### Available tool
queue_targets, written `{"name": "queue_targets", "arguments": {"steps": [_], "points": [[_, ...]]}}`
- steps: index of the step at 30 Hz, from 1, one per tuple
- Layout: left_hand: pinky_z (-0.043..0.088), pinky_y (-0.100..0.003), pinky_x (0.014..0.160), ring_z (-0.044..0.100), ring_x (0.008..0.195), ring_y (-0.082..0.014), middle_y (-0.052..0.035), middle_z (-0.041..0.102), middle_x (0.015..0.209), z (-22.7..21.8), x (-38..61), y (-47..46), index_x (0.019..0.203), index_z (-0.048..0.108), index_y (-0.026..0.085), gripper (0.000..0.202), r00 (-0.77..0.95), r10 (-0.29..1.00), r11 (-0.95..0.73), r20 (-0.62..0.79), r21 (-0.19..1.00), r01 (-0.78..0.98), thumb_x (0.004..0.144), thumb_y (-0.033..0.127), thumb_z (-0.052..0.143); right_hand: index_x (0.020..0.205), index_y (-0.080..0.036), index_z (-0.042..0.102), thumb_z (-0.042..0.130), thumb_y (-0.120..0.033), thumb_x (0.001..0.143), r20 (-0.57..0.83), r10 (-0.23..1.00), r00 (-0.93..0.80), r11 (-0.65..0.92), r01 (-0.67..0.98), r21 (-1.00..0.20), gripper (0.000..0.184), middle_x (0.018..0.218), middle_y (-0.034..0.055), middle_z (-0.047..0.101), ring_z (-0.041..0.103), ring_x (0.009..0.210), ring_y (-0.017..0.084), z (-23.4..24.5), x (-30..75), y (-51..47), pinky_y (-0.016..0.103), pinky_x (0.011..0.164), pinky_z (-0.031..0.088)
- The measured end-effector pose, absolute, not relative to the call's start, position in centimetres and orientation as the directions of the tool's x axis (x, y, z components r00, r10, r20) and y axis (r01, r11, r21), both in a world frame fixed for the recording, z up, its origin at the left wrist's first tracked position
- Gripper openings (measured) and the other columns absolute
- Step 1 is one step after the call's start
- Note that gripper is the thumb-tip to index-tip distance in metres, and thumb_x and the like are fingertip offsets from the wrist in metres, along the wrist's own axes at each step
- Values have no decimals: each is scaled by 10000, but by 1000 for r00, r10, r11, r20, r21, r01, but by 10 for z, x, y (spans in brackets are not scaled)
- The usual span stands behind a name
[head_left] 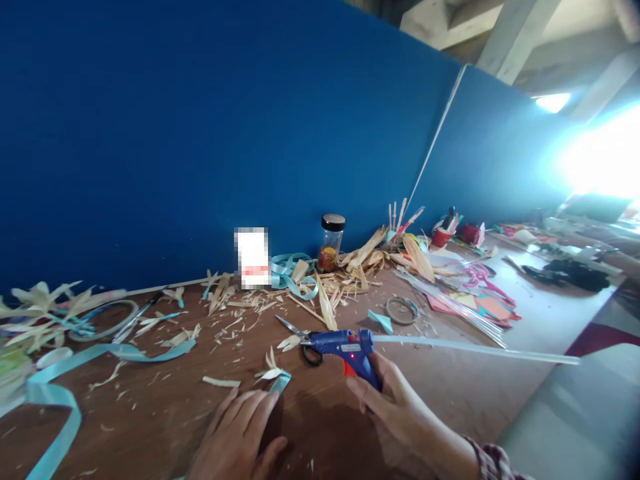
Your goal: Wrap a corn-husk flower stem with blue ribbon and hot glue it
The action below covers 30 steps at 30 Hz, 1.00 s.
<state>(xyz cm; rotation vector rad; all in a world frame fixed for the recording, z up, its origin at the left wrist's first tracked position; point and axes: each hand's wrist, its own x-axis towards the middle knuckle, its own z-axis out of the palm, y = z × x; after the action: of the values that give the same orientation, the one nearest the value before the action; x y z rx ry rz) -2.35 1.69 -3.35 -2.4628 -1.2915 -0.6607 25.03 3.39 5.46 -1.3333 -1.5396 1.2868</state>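
My right hand (400, 407) is wrapped round the handle of a blue hot glue gun (333, 343) with an orange trigger and a small red light. A long clear glue stick (470, 349) sticks out of its back end. Black-handled scissors (311, 355) lie on the table, partly hidden behind the gun's nozzle. My left hand (240, 433) rests flat on the brown tabletop, fingers stretched out. By its fingertips is a small pale husk flower (273, 369) with a light blue ribbon piece (281, 383); whether a finger presses the ribbon I cannot tell.
Light blue ribbon (65, 393) curls across the left side, near more husk flowers (43, 303). Along the blue partition (200, 133) stand a black-lidded jar (331, 243) and piled dry husks (370, 257). Spare glue sticks (465, 310), pink scissors (487, 283) and a tape ring (401, 310) lie right.
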Motion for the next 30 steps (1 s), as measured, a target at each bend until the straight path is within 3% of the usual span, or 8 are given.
{"name": "queue_targets", "arguments": {"steps": [6, 14, 23, 30], "points": [[335, -398, 989, 615, 979, -208, -4, 693, 1079, -23, -23, 18, 1126, 589, 277, 388, 549, 694, -592, 465, -64, 803, 840, 531, 530, 897, -165, 563, 554, -418, 854, -159, 965, -209, -72, 373, -925, 257, 639, -48, 483, 493, 536, 92, 51, 252, 34, 198, 504, 403], [377, -420, 928, 633, 950, -228, -18, 698, 1083, -10, -19, 15, 1130, 600, 231, 397, 551, 703, -588, 450, -68, 806, 831, 490, 569, 983, -173, 594, 565, -394, 848, -23, 977, -214, 106, 574, -812, 261, 790, 7, 590, 519, 704, 146, 56, 257, 34, 245, 630, 443], [346, -468, 1008, 568, 1065, -246, -44, 657, 1160, -14, -14, 8, 1178, 579, 243, 413, 450, 812, -517, 372, 97, 851, 848, 488, 540, 880, -173, 534, 417, -505, 916, -125, 949, -289, 43, 513, -857, 354, 651, -16, 559, 515, 570, 115, 43, 255, 28, 210, 517, 407], [342, -482, 1021, 550, 1085, -243, -52, 649, 1175, -9, -11, 6, 1176, 579, 237, 414, 427, 843, -493, 327, 152, 857, 852, 490, 537, 1063, -183, 598, 491, -458, 886, -27, 962, -271, 175, 692, -700, 343, 956, 73, 683, 611, 846, 213, 52, 246, 25, 310, 749, 480]]}}
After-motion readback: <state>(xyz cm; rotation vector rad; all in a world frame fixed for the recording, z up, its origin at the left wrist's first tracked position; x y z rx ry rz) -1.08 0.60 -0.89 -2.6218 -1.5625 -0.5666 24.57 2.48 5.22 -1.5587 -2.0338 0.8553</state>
